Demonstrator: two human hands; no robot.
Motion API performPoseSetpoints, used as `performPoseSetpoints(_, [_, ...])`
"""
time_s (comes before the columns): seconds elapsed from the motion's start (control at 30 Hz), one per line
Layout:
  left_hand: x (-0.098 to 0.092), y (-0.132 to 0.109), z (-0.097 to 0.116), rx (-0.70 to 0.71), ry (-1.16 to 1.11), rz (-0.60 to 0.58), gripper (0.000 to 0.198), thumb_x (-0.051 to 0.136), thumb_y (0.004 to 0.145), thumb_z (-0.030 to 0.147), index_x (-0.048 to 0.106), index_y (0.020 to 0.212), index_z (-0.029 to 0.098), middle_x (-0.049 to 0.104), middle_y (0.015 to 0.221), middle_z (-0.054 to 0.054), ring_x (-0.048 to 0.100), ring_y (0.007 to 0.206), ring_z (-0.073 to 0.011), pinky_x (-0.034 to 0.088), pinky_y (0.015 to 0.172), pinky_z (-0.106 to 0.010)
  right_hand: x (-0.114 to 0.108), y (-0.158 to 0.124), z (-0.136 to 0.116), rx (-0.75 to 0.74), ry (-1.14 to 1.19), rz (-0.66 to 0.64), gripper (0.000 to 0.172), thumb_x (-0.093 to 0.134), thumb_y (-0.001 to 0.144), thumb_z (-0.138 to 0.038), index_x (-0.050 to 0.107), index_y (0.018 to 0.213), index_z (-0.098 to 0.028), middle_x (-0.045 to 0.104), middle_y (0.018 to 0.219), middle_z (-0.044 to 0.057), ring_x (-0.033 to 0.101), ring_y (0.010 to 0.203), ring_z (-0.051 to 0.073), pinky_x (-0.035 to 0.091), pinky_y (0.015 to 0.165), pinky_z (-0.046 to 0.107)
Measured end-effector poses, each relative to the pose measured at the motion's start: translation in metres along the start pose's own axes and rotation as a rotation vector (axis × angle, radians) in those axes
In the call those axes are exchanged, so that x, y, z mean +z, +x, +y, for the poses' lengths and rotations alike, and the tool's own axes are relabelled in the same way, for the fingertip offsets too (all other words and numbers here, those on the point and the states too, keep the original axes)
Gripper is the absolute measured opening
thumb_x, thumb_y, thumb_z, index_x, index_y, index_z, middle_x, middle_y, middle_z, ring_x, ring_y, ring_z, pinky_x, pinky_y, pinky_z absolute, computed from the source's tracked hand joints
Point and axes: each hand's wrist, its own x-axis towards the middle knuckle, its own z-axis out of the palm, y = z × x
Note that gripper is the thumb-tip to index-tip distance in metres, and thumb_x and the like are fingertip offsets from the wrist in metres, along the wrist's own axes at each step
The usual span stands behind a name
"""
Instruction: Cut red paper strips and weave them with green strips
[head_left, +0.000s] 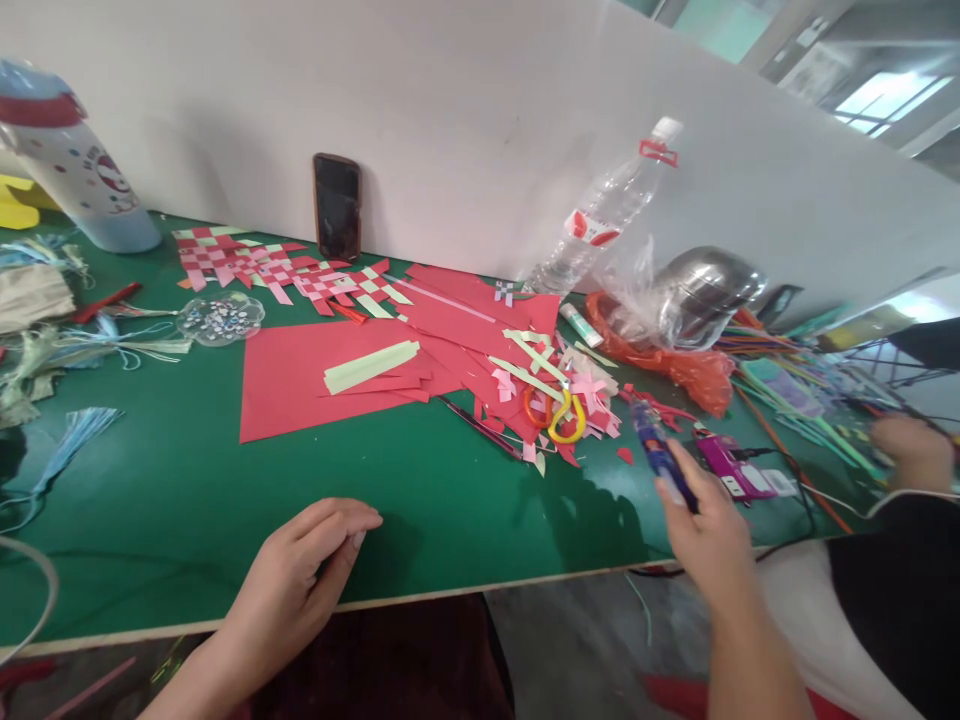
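Note:
My left hand (319, 550) rests near the front edge of the green table (450, 520), its fingers curled together and nothing showing in them. My right hand (709, 510) grips a slim blue-purple tool (660, 450), held tilted above the table; blur hides its exact kind. Just left of that tool lie scissors with orange and yellow handles (568, 418), among red, pink and pale green paper scraps (592, 385). Ahead of my left hand, pale green paper strips (371, 367) lie on a red paper sheet (277, 385). A dark pen-like stick (484, 430) lies beside the scraps.
Woven paper pieces (277, 265), a phone (337, 207) and a plastic bottle (600, 215) stand or lie along the wall. At left are a drink flask (97, 175), tassels (75, 440) and a bead dish (221, 320). Right are a purple power strip (735, 467) and another person's hand (911, 450).

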Motion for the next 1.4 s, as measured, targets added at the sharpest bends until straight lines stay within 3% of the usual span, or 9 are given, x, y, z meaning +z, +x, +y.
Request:
performPoseSetpoints(0.1, [0.000, 0.000, 0.000, 0.012, 0.002, 0.004, 0.023, 0.048, 0.096, 0.018, 0.070, 0.099, 0.022, 0.074, 0.095, -0.005, 0.072, 0.088, -0.0139, 0.056, 0.079, -0.019, 0.012, -0.004, 0.009, -0.174, -0.247, 0.003, 0.049, 0.042, 0.092, -0.044, 0.062, 0.130, -0.021, 0.067, 0.102, 0.012, 0.061, 0.096, 0.029, 0.048, 0.092, 0.048])
performPoseSetpoints(0.3, [0.002, -0.002, 0.000, 0.035, 0.006, -0.006, 0.024, 0.045, 0.097, 0.013, 0.067, 0.101, 0.021, 0.073, 0.096, -0.005, 0.071, 0.090, -0.0130, 0.055, 0.081, -0.020, 0.032, -0.012, 0.032, -0.147, -0.348, 0.030, 0.052, 0.043, 0.089, -0.047, 0.063, 0.128, -0.020, 0.067, 0.095, 0.013, 0.062, 0.089, 0.032, 0.050, 0.085, 0.048])
performPoseSetpoints(0.57, [0.004, -0.001, 0.001, 0.060, 0.015, 0.004, 0.024, 0.045, 0.097, 0.010, 0.064, 0.104, 0.022, 0.072, 0.096, -0.003, 0.069, 0.090, -0.0112, 0.054, 0.081, -0.018, 0.020, -0.007, 0.039, -0.206, -0.426, -0.133, 0.054, 0.037, 0.090, -0.048, 0.062, 0.124, -0.015, 0.070, 0.103, 0.017, 0.064, 0.095, 0.034, 0.050, 0.088, 0.052])
performPoseSetpoints(0.67, [-0.003, 0.005, 0.006, 0.054, 0.048, 0.017, 0.023, 0.045, 0.097, 0.011, 0.063, 0.106, 0.022, 0.070, 0.102, -0.004, 0.068, 0.095, -0.0116, 0.053, 0.084, -0.019, 0.006, -0.001, 0.010, -0.354, -0.482, -0.081, 0.055, 0.036, 0.093, -0.051, 0.064, 0.120, -0.013, 0.068, 0.110, 0.020, 0.062, 0.101, 0.038, 0.046, 0.094, 0.058])
performPoseSetpoints(0.8, [-0.019, 0.035, 0.009, 0.073, 0.237, 0.032, 0.024, 0.047, 0.098, 0.018, 0.060, 0.118, 0.022, 0.066, 0.116, -0.006, 0.064, 0.107, -0.0174, 0.051, 0.093, -0.028, 0.006, 0.015, -0.066, -0.479, -0.322, 0.015, 0.046, 0.042, 0.096, -0.046, 0.064, 0.123, -0.015, 0.064, 0.118, 0.019, 0.061, 0.107, 0.036, 0.046, 0.098, 0.056])
performPoseSetpoints(0.9, [-0.027, 0.075, 0.002, -0.006, 0.455, 0.004, 0.030, 0.049, 0.098, 0.024, 0.057, 0.126, 0.019, 0.062, 0.124, -0.010, 0.058, 0.116, -0.0251, 0.048, 0.100, -0.039, 0.034, 0.026, -0.129, -0.641, -0.100, -0.041, 0.035, 0.051, 0.096, -0.036, 0.063, 0.125, -0.022, 0.063, 0.121, 0.014, 0.060, 0.112, 0.031, 0.046, 0.102, 0.051])
performPoseSetpoints(1.07, [-0.018, 0.135, -0.028, -0.278, 0.656, -0.109, 0.028, 0.053, 0.096, 0.024, 0.061, 0.121, 0.013, 0.061, 0.115, -0.015, 0.054, 0.113, -0.0303, 0.047, 0.094, -0.041, 0.098, 0.043, -0.208, -0.753, 0.152, -0.338, 0.031, 0.052, 0.096, -0.031, 0.065, 0.123, -0.027, 0.060, 0.128, 0.010, 0.056, 0.121, 0.028, 0.048, 0.103, 0.049])
performPoseSetpoints(1.23, [-0.006, 0.146, -0.058, -0.366, 0.679, -0.103, 0.018, 0.058, 0.093, 0.027, 0.067, 0.105, 0.016, 0.059, 0.108, -0.014, 0.053, 0.105, -0.0293, 0.046, 0.085, -0.038, 0.145, 0.055, -0.243, -0.629, 0.434, -0.397, 0.027, 0.054, 0.093, -0.031, 0.070, 0.114, -0.026, 0.062, 0.124, 0.009, 0.056, 0.121, 0.026, 0.046, 0.106, 0.046])
performPoseSetpoints(1.4, [-0.009, 0.143, -0.068, -0.360, 0.602, -0.084, 0.018, 0.050, 0.095, 0.023, 0.067, 0.096, 0.018, 0.060, 0.104, -0.010, 0.053, 0.103, -0.0259, 0.043, 0.089, -0.037, 0.170, 0.046, -0.239, -0.520, 0.549, -0.365, 0.025, 0.053, 0.094, -0.033, 0.070, 0.110, -0.024, 0.065, 0.117, 0.011, 0.058, 0.116, 0.026, 0.049, 0.102, 0.047])
